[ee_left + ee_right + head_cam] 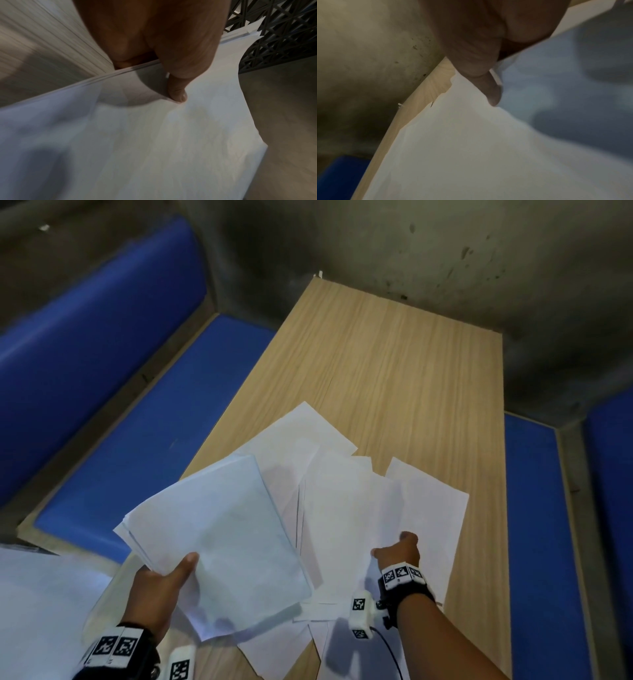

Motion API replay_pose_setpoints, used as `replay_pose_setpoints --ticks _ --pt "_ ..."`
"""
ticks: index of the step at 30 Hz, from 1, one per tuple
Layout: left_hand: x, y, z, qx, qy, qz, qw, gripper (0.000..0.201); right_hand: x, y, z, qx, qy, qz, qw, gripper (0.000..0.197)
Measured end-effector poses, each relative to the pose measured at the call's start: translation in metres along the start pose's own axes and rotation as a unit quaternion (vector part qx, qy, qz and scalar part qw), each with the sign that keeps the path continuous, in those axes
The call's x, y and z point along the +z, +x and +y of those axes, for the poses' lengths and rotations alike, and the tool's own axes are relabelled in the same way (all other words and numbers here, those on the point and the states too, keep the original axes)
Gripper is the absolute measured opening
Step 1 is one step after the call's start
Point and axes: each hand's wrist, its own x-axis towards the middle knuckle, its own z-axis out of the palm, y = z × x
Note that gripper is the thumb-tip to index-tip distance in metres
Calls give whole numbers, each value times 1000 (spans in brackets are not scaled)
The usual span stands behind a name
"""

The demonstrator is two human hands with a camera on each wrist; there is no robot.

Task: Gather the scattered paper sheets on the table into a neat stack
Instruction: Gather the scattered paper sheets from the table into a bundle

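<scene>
My left hand [171, 577] holds a gathered stack of white sheets [219, 535] lifted over the table's near left part, thumb [178, 93] on top and fingers underneath. The stack [154, 135] fills the left wrist view, its edges roughly aligned. Several loose sheets [342, 508] lie overlapped and fanned on the wooden table [394, 354]. My right hand [397, 549] is at their near right part. Its thumb [493, 94] pinches the edge of a raised sheet [556, 81], and its fingers are hidden behind the paper.
Blue bench cushions run along the table's left [154, 405] and right [534, 525] sides. A stained concrete wall [411, 251] stands at the far end. Something white [41, 594] shows at the lower left; what it is cannot be told. The table's far half is bare wood.
</scene>
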Motion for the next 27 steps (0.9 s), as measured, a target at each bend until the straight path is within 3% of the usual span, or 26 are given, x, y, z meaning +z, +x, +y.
replay_pose_setpoints --ticks 3,4,6,9,11,15,20,23,27 --pt "4 2 -1 -4 -9 -5 1000 30 -9 7 3 -10 -13 -14 1000 22" --pt "6 3 -2 -5 -11 -7 1000 29 -14 9 4 -12 -12 -12 1000 16" --pt "8 5 -2 -7 -13 -13 1000 26 -28 15 7 -7 -16 28 999 22" --pt "11 4 0 -9 -14 -22 1000 14 -52 28 18 37 -108 85 990 32" --pt "14 3 2 -8 -16 -28 999 10 -65 41 30 60 -126 106 984 28" --pt "18 1 5 -6 -16 -32 999 11 -85 37 31 60 -48 84 994 18" --pt "19 0 3 1 -2 -29 1000 16 -95 38 39 51 104 108 987 60" --pt "18 0 1 0 -5 -38 999 17 -107 33 42 58 106 72 990 45" --pt "18 0 -3 3 1 -39 999 27 -130 14 58 40 158 124 979 44"
